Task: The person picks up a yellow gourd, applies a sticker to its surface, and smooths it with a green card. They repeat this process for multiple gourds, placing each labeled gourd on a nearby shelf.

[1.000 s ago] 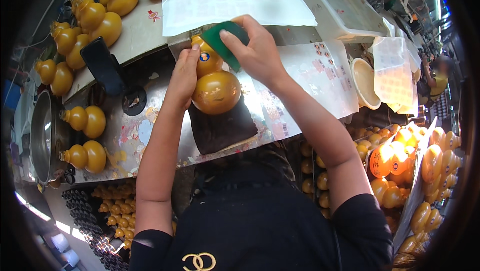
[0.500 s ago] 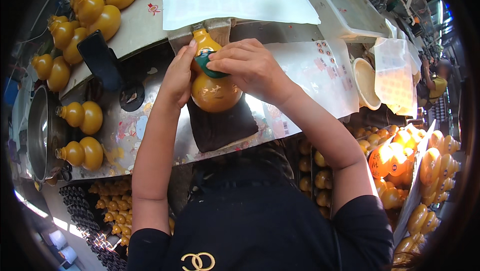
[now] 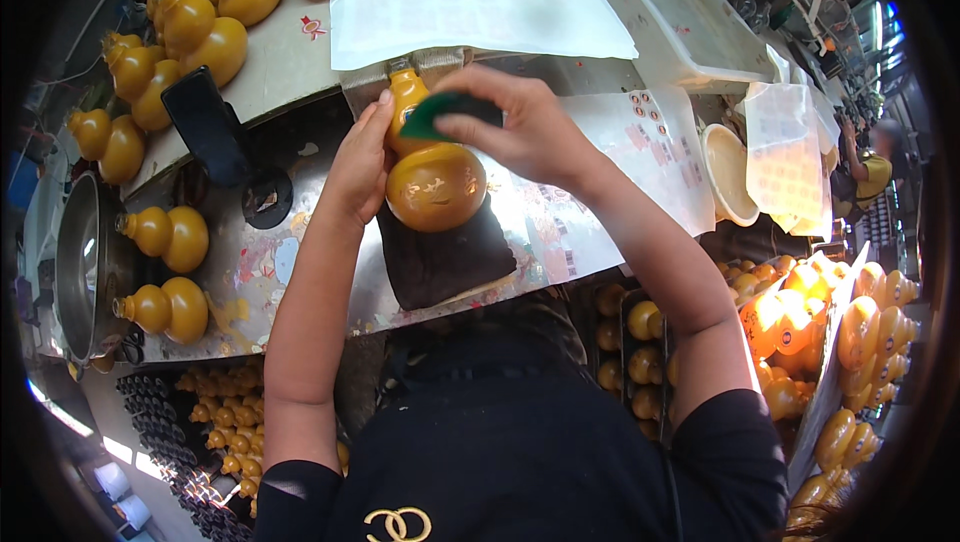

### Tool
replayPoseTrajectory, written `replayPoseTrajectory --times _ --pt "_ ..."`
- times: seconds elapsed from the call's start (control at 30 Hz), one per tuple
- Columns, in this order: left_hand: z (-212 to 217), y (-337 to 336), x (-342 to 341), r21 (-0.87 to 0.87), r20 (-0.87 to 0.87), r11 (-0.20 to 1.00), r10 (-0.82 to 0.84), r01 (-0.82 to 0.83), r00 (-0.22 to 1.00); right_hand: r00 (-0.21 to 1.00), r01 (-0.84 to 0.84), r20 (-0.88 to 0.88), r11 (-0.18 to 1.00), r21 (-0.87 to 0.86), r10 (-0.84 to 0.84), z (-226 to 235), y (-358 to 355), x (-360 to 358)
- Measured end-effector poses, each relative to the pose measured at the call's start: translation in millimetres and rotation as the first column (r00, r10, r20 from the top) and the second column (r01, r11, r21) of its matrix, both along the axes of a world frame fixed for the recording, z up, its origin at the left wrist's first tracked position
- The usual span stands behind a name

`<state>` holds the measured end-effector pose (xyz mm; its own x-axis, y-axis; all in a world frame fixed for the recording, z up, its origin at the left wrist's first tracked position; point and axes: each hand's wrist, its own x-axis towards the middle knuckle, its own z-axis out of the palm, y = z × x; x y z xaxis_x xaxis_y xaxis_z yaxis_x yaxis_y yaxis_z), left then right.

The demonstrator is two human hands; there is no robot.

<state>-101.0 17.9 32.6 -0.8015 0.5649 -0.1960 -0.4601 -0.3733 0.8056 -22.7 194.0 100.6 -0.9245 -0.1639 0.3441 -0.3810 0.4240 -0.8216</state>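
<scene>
A glossy yellow-brown gourd-shaped bottle lies on a dark cloth, its neck pointing away from me. Light lettering runs across its wide bulb. My left hand grips the bottle from the left, with the thumb along its upper bulb. Between the fingers and thumb of my right hand is a flat dark green pad, blurred by motion. That pad is held just over the bottle's narrow waist and upper bulb; whether it touches cannot be made out.
Printed transfer sheets lie beyond the bottle and to its right. More gourd bottles stand at left, near a phone on a stand and a metal basin. A clear tray and a cream bowl sit at right.
My right hand has lifted the green pad off the bottle's waist and swung it up and to the right. My left hand keeps its grip on the bottle.
</scene>
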Motion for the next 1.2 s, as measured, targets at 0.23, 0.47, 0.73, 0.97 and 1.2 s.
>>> replayPoseTrajectory --times 0.23,0.47,0.73,0.97,1.2 --pt "0.9 -2.7 5.4 -0.081 -0.107 0.997 -0.015 0.006 0.994 0.969 0.2 0.184 0.961 -0.191 -0.165 -24.7 9.8 -13.3" --pt "6.2 -5.3 12.8 -0.317 -0.369 0.948 -0.106 -0.017 0.923 0.991 0.126 0.035 0.989 0.079 -0.129 -3.7 4.5 -26.1" --pt "-2.9 -24.8 1.0 -0.197 -0.209 0.972 -0.17 0.129 0.963 0.955 0.283 -0.145 0.941 0.187 -0.259 -14.9 -10.6 -55.3" --pt "3.6 -13.3 7.4 -0.477 -0.454 0.878 -0.277 0.032 0.847 0.857 0.496 0.149 0.868 0.024 -0.494 -4.8 6.2 -11.2" --pt "38.9 -36.1 62.8 -0.363 -0.683 0.912 -0.4 0.192 0.611 0.882 0.471 -0.203 0.818 0.33 -0.425 17.6 -42.1 68.2"
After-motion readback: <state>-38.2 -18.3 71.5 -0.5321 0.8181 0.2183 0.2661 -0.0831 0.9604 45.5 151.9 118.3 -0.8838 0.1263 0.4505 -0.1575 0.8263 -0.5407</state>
